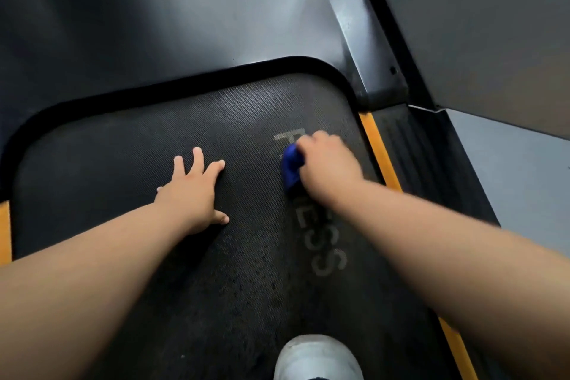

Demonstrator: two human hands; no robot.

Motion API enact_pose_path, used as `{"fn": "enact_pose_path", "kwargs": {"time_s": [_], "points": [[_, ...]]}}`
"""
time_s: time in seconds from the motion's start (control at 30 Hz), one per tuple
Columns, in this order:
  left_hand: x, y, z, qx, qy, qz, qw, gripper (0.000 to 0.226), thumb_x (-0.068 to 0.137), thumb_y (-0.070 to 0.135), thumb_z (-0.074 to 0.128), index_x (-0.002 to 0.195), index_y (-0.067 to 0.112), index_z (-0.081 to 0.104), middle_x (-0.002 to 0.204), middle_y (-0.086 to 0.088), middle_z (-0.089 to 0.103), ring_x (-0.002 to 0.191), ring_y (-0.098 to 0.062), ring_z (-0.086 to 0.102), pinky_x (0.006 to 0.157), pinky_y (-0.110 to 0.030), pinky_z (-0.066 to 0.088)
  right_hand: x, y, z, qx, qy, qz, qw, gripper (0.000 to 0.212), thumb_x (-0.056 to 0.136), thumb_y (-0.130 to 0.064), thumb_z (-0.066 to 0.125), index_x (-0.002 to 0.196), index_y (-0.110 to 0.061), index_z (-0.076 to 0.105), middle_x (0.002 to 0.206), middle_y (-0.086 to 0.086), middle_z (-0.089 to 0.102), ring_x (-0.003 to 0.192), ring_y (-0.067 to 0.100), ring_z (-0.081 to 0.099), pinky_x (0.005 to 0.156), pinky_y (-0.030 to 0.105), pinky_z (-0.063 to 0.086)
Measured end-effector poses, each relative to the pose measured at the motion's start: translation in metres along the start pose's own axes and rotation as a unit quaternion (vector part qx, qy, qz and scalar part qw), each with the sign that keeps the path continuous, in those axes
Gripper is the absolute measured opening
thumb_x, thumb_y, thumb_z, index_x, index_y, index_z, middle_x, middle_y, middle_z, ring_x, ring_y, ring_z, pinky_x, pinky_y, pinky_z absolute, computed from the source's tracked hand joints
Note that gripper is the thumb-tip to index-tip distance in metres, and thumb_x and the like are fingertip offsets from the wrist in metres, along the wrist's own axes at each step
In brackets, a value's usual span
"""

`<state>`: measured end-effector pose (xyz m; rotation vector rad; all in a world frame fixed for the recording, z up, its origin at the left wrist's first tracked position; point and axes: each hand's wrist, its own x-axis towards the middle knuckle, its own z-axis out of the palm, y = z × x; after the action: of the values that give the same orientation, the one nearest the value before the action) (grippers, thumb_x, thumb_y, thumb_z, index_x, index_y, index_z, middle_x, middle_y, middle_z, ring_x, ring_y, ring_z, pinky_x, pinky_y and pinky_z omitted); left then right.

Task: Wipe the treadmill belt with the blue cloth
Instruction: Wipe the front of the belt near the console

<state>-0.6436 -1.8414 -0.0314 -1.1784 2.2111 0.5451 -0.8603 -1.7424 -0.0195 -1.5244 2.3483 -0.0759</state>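
Observation:
The black textured treadmill belt (129,139) fills the middle of the head view, with grey lettering along its right side. My right hand (330,163) is shut on a bunched blue cloth (291,168) and presses it onto the belt over the lettering, near the front right corner. The cloth shows only at the left of the fist; the rest is hidden under the hand. My left hand (192,191) lies flat on the belt with fingers spread, left of the cloth and holding nothing.
A dark motor cover (154,25) rises beyond the belt's front edge. An orange strip (379,151) and a ribbed side rail (431,170) run along the right. A grey upright (478,40) stands at the upper right. A white shoe (317,358) rests on the belt at the bottom.

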Motion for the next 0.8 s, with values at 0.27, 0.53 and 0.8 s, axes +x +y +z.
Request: {"fn": "enact_pose_path", "kwargs": {"time_s": [0.27, 0.53, 0.8], "points": [[-0.003, -0.003, -0.001, 0.01, 0.001, 0.003, 1.0, 0.111, 0.067, 0.058, 0.074, 0.148, 0.039, 0.0, 0.155, 0.002, -0.022, 0.144, -0.033, -0.013, 0.104, -0.059, 0.034, 0.049, 0.062, -0.04, -0.056, 0.008, 0.143, 0.988, 0.031, 0.083, -0.023, 0.06, 0.114, -0.023, 0.06, 0.118, 0.011, 0.06, 0.112, 0.033, 0.054, 0.087, 0.036, 0.046], [-0.005, -0.009, -0.004, -0.006, 0.047, 0.013, 0.999, 0.101, 0.072, 0.053, 0.073, 0.146, 0.046, 0.005, 0.158, 0.006, -0.01, 0.146, -0.027, -0.001, 0.107, -0.053, 0.034, -0.001, -0.025, 0.013, 0.002, 0.036, -0.065, 0.997, 0.025, 0.08, -0.023, 0.057, 0.104, -0.015, 0.059, 0.106, 0.01, 0.056, 0.097, 0.032, 0.053, 0.076, 0.039, 0.048], [0.003, -0.018, -0.005, -0.032, 0.046, -0.07, 0.996, 0.114, 0.066, 0.063, 0.072, 0.143, 0.051, -0.01, 0.156, -0.007, -0.017, 0.144, -0.036, -0.007, 0.103, -0.062, 0.031, 0.054, 0.047, -0.026, -0.108, 0.075, 0.169, 0.977, 0.032, 0.087, -0.021, 0.053, 0.119, -0.016, 0.056, 0.12, 0.014, 0.056, 0.111, 0.035, 0.051, 0.087, 0.039, 0.043]]}}
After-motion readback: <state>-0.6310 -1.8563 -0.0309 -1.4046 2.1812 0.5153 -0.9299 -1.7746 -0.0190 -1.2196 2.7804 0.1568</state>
